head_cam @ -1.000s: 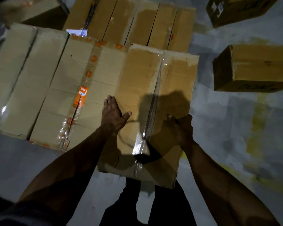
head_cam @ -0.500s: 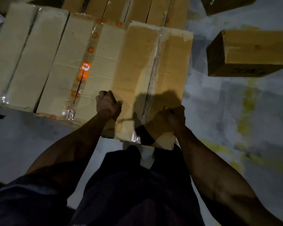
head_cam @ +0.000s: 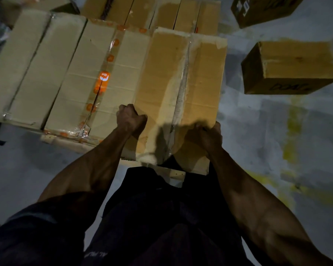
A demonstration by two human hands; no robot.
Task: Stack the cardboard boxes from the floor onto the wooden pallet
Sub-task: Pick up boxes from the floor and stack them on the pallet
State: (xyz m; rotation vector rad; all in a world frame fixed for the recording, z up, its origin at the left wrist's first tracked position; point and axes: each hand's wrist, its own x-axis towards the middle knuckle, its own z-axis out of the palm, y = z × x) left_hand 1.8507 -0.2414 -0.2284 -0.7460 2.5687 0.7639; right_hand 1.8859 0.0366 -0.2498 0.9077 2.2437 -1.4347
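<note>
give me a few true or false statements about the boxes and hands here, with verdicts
1. The left hand lies flat with straight fingers. False: its fingers are curled as it rests on the box.
2. The neighbouring box carries orange printed tape. True.
3. The floor to the right holds no boxes. False: a loose box sits there.
4. The right hand is at the box's near right part. True.
</note>
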